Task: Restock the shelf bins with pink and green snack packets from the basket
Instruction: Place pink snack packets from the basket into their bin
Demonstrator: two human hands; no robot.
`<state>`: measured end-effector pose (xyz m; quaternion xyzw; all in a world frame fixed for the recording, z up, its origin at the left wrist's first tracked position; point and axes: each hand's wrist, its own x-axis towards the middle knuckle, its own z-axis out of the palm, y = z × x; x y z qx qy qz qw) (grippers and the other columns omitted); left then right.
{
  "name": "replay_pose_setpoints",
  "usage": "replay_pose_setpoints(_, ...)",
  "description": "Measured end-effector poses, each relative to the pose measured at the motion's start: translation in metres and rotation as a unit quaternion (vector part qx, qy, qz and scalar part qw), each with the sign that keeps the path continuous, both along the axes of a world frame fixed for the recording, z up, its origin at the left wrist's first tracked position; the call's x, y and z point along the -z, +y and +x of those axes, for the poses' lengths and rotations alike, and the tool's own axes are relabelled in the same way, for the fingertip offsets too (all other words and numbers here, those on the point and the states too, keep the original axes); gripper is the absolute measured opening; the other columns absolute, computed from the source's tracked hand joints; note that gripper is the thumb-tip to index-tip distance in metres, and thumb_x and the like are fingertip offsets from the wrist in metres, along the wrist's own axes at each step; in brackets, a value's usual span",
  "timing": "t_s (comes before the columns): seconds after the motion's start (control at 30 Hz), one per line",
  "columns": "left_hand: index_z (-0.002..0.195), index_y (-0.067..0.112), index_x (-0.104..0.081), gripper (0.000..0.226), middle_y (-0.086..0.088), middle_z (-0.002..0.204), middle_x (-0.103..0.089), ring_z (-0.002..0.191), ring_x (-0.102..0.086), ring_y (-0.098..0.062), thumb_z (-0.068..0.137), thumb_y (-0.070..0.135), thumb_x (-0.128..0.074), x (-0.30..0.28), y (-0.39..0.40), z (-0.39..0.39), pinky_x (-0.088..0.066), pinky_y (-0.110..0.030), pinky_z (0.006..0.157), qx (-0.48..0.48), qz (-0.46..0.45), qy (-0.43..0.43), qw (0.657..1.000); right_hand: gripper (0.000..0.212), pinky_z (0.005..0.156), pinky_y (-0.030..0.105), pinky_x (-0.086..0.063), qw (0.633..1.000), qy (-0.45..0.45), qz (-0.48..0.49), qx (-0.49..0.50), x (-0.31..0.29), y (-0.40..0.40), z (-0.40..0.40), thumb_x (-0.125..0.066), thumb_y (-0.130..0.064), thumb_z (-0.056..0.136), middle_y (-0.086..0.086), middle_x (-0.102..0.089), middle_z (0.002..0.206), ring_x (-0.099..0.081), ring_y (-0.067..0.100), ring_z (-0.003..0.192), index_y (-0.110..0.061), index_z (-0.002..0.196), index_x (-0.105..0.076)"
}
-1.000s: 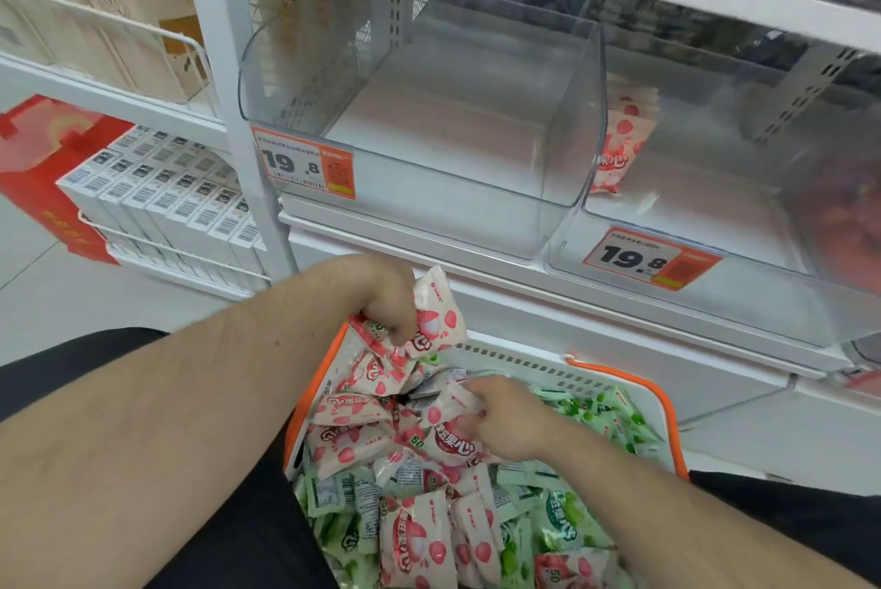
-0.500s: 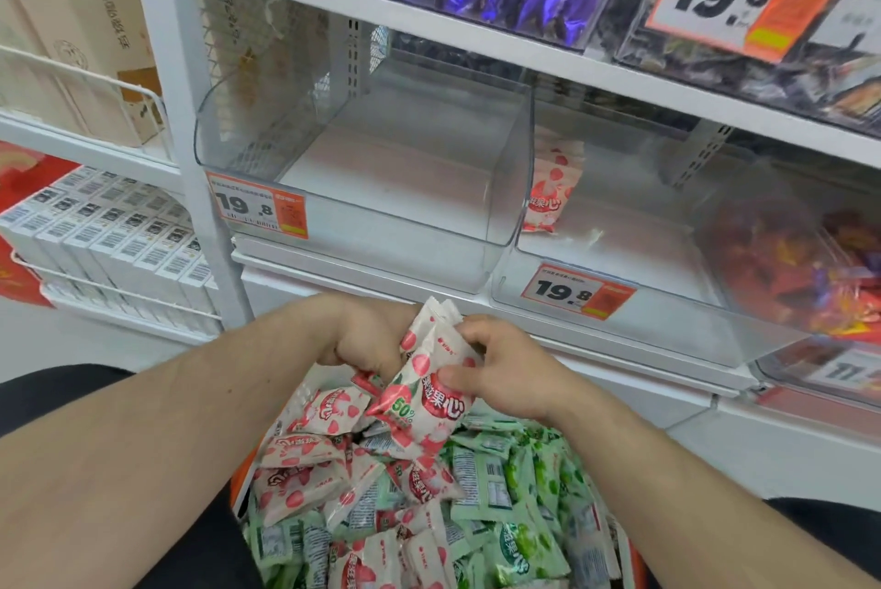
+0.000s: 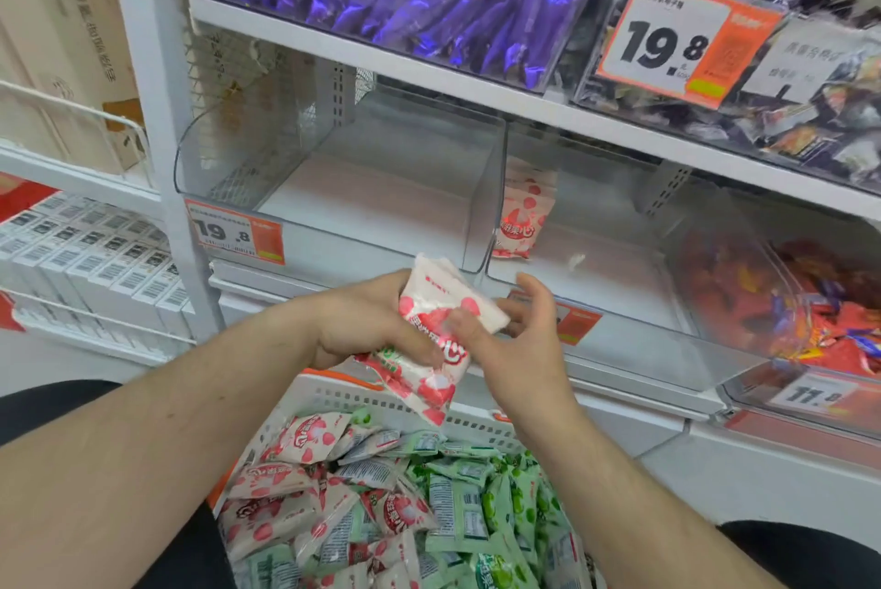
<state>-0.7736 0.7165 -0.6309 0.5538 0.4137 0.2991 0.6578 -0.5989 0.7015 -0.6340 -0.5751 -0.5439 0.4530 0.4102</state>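
Both hands meet above the basket (image 3: 333,397), just in front of the shelf's front edge. Left hand (image 3: 367,326) grips a bunch of pink packets (image 3: 429,335), fingers curled round its lower part; right hand (image 3: 515,340) is spread, fingertips resting on the bunch's right side. The bunch stands roughly upright, long axis tilted up and to the right. Directly behind and above it lie two clear bins: the left bin (image 3: 248,159), bare inside, and the right bin (image 3: 619,331), which holds pink packets (image 3: 522,219) against its left wall. The right bin seems the likelier target, and the right hand lies nearer its opening. More pink and green packets (image 3: 467,507) fill the basket below. Orange price tags (image 3: 236,230) front each bin; purple sweets (image 3: 429,1) fill the shelf above.
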Motion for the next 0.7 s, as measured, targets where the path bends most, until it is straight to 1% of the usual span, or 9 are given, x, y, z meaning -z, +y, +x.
replay_pose_setpoints(0.1, 0.118, 0.010, -0.059, 0.058, -0.010, 0.102, -0.074, 0.086, -0.071, -0.022, 0.062, -0.002, -0.068, -0.010, 0.000, 0.009, -0.058, -0.034, 0.074, -0.036, -0.004, -0.069, 0.997, 0.091, 0.091, 0.034, -0.053, 0.984, 0.158, -0.081, -0.030, -0.004, -0.004, 0.004, -0.077, -0.060, 0.060, 0.001, -0.067, 0.121, -0.066, 0.016, 0.107, -0.018, 0.135, -0.047)
replay_pose_setpoints(0.2, 0.119, 0.010, -0.060, 0.052, -0.013, 0.108, -0.072, 0.096, -0.070, -0.027, 0.067, 0.006, -0.065, -0.014, 0.000, 0.027, -0.057, -0.040, 0.080, -0.049, 0.014, -0.074, 0.996, 0.068, 0.104, 0.044, -0.047, 0.969, 0.201, -0.110, -0.091, -0.016, -0.005, 0.008, -0.071, -0.050, 0.068, 0.000, -0.071, 0.118, -0.066, 0.018, 0.112, -0.019, 0.126, -0.056)
replay_pose_setpoints(0.27, 0.124, 0.011, -0.058, 0.050, -0.020, 0.114, -0.069, 0.104, -0.065, -0.040, 0.076, 0.024, -0.068, -0.019, 0.002, 0.038, -0.051, -0.056, 0.086, -0.071, 0.002, -0.063, 0.995, 0.062, 0.104, 0.044, -0.047, 0.966, 0.206, -0.121, -0.104, -0.027, 0.000, 0.012, -0.068, -0.044, 0.072, 0.002, -0.071, 0.118, -0.066, 0.019, 0.112, -0.018, 0.127, -0.056)
replay_pose_setpoints(0.33, 0.120, 0.011, -0.058, 0.048, -0.016, 0.097, -0.073, 0.084, -0.070, -0.032, 0.093, 0.051, -0.053, -0.032, 0.006, 0.048, -0.054, -0.039, 0.069, -0.098, -0.035, -0.034, 0.994, 0.066, 0.103, 0.042, -0.049, 0.957, 0.214, -0.142, -0.137, -0.040, 0.006, 0.019, -0.072, -0.039, 0.075, 0.004, -0.069, 0.121, -0.066, 0.022, 0.112, -0.016, 0.134, -0.052)
replay_pose_setpoints(0.4, 0.112, 0.016, -0.057, 0.053, -0.002, 0.070, -0.069, 0.055, -0.063, -0.014, 0.097, 0.061, -0.032, -0.047, 0.012, 0.059, -0.044, -0.023, 0.050, -0.094, -0.034, 0.014, 0.995, 0.060, 0.091, 0.039, -0.055, 0.956, 0.211, -0.142, -0.144, -0.051, 0.014, 0.028, -0.075, -0.025, 0.077, 0.009, -0.071, 0.115, -0.070, 0.026, 0.102, -0.010, 0.131, -0.054)
replay_pose_setpoints(0.47, 0.119, 0.018, -0.053, 0.064, 0.002, 0.078, -0.067, 0.058, -0.061, -0.010, 0.093, 0.070, -0.026, -0.063, 0.024, 0.068, -0.044, -0.022, 0.048, -0.085, 0.002, 0.085, 0.993, 0.047, 0.074, 0.033, -0.059, 0.963, 0.207, -0.118, -0.126, -0.061, 0.027, 0.040, -0.072, -0.010, 0.074, 0.013, -0.074, 0.105, -0.073, 0.026, 0.088, -0.004, 0.120, -0.062)
replay_pose_setpoints(0.57, 0.125, 0.023, -0.047, 0.057, -0.007, 0.116, -0.054, 0.106, -0.054, -0.027, 0.095, 0.065, -0.022, -0.074, 0.053, 0.075, -0.048, -0.035, 0.079, -0.135, 0.172, 0.252, 0.943, 0.050, 0.074, 0.036, -0.060, 0.963, 0.235, -0.106, -0.083, -0.073, 0.056, 0.058, -0.072, -0.007, 0.067, 0.018, -0.072, 0.107, -0.072, 0.028, 0.089, 0.000, 0.115, -0.065)
replay_pose_setpoints(0.63, 0.112, 0.025, -0.048, 0.043, -0.004, 0.113, -0.047, 0.106, -0.049, -0.026, 0.096, 0.059, -0.029, -0.073, 0.071, 0.070, -0.037, -0.036, 0.088, -0.256, 0.263, 0.329, 0.870, 0.041, 0.078, 0.037, -0.060, 0.976, 0.195, -0.089, -0.037, -0.072, 0.084, 0.071, -0.073, -0.002, 0.074, 0.018, -0.072, 0.107, -0.072, 0.027, 0.090, 0.000, 0.114, -0.065)
replay_pose_setpoints(0.7, 0.124, 0.019, -0.048, 0.052, -0.005, 0.123, -0.045, 0.109, -0.051, -0.024, 0.091, 0.059, -0.046, -0.056, 0.085, 0.064, -0.040, -0.036, 0.094, -0.283, 0.264, 0.317, 0.866, 0.029, 0.085, 0.039, -0.058, 0.992, 0.105, -0.074, -0.012, -0.063, 0.116, 0.082, -0.073, 0.002, 0.079, 0.017, -0.073, 0.106, -0.072, 0.026, 0.091, -0.002, 0.107, -0.067)
